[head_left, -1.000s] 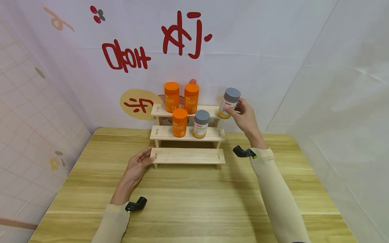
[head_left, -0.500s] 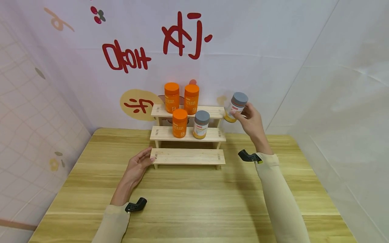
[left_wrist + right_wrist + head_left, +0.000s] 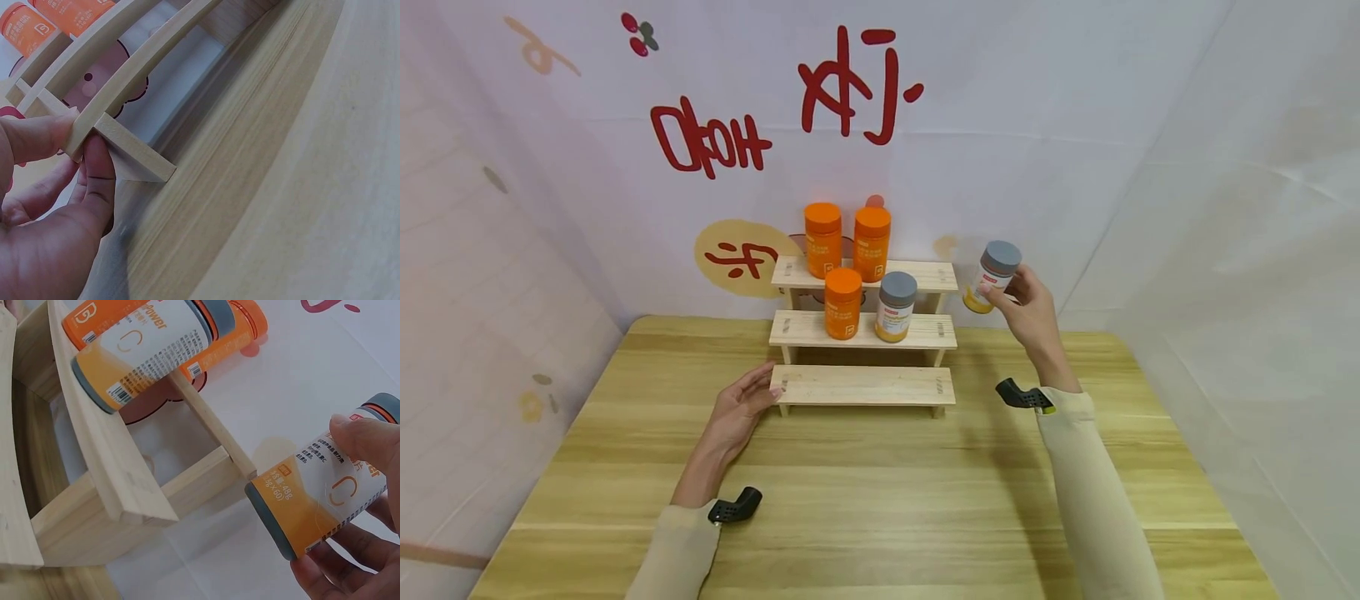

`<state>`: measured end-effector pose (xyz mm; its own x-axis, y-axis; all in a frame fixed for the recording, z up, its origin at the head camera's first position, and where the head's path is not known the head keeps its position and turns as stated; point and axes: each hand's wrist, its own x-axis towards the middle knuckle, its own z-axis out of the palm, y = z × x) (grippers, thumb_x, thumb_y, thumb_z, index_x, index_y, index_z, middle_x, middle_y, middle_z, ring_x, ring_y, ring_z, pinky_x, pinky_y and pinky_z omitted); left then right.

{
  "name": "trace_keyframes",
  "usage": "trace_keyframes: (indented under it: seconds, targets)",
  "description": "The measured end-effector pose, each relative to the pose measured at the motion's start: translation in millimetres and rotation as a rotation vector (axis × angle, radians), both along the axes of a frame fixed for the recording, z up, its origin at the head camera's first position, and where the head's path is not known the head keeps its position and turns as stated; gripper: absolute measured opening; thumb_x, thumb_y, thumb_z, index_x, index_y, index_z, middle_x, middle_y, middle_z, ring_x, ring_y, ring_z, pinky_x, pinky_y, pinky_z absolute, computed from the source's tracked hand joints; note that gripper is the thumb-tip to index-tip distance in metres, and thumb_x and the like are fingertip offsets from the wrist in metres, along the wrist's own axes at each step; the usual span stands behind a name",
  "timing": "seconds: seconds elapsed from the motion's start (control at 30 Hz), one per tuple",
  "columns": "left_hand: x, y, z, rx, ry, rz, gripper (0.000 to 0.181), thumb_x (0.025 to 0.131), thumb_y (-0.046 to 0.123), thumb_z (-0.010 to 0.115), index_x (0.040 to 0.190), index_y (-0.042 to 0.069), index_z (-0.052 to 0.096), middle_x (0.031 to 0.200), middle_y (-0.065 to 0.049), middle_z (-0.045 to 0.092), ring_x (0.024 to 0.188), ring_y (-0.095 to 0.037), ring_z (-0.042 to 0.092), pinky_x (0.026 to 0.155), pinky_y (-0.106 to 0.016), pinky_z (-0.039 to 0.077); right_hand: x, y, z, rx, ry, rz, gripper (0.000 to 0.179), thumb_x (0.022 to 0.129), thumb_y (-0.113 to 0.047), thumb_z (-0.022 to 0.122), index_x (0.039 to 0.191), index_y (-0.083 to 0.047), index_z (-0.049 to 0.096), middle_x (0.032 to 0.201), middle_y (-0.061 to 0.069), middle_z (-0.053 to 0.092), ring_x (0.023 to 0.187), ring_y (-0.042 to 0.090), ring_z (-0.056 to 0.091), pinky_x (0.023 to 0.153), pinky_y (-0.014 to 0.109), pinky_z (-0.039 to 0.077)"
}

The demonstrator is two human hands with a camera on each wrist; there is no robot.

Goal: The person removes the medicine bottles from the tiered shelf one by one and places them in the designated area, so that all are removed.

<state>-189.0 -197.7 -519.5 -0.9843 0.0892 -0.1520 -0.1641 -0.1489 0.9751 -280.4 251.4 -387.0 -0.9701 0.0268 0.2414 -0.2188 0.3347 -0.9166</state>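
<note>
left hand [image 3: 741, 408] pinches a three-tiered pale wooden rack [image 3: 862, 385]; right hand [image 3: 1030, 315] grips a grey-lidded white-and-yellow cylindrical jar [image 3: 990, 277] beside it, seemingly the carrying step; set-down would call for levelling.

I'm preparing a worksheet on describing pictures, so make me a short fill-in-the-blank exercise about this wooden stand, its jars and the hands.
1. The lid of the jar in the right hand is coloured ____.
2. The left hand pinches the bottom step at its ____ end.
3. The number of orange jars on the top step is ____.
4. On the middle step, the grey-lidded jar stands to the ____ of the orange one.

Missing words: grey; left; two; right.
</note>
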Motion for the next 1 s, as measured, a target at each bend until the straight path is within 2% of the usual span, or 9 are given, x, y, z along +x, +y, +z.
trace_keyframes:
  seconds: [0.4,0.57,0.77,0.87,1.0]
  targets:
    - [-0.5,0.1,0.6,0.000,-0.013,0.000,0.070,0.098,0.003,0.066,0.160,0.003,0.032,0.139,-0.010,0.050,0.114,-0.003,0.059,0.095,-0.013,0.051,1.6,14.7,-21.5,0.052,-0.052,-0.005,0.059,0.095,-0.041,0.073,0.148,-0.028,0.051,0.134,0.002,0.063,0.116,0.013,0.060,0.097,0.028,0.048]
    - [-0.2,0.9,2.3,0.004,0.002,0.002,0.069,0.099,0.000,0.064,0.159,-0.001,0.031,0.140,-0.016,0.048,0.115,-0.003,0.057,0.096,-0.013,0.051,1.5,22.0,-33.0,0.076,-0.058,0.004,0.059,0.096,-0.043,0.072,0.148,-0.027,0.051,0.131,0.002,0.064,0.116,0.015,0.060,0.096,0.027,0.048]
    - [-1.0,2.1,2.7,0.016,-0.003,0.012,0.067,0.098,-0.003,0.063,0.158,-0.001,0.032,0.141,-0.018,0.047,0.113,-0.003,0.058,0.095,-0.013,0.052,4.5,27.6,-43.2,0.084,-0.071,0.025,0.061,0.098,-0.036,0.070,0.152,-0.021,0.047,0.135,0.008,0.061,0.115,0.014,0.059,0.094,0.024,0.048]
    - [-0.8,2.0,2.8,0.014,-0.006,0.015,0.067,0.098,-0.004,0.062,0.158,-0.001,0.033,0.140,-0.017,0.048,0.113,-0.003,0.058,0.095,-0.013,0.052,4.3,30.8,-50.2,0.078,-0.090,0.022,0.062,0.097,-0.038,0.071,0.153,-0.023,0.046,0.136,0.007,0.061,0.118,0.013,0.059,0.097,0.027,0.048]
    - [-0.1,1.7,3.2,0.016,-0.008,0.015,0.067,0.098,-0.004,0.062,0.159,-0.001,0.032,0.139,-0.017,0.048,0.113,-0.003,0.058,0.095,-0.013,0.052,4.4,33.8,-57.7,0.060,-0.125,0.015,0.062,0.096,-0.041,0.072,0.151,-0.027,0.047,0.140,0.007,0.060,0.125,0.018,0.057,0.103,0.038,0.046]
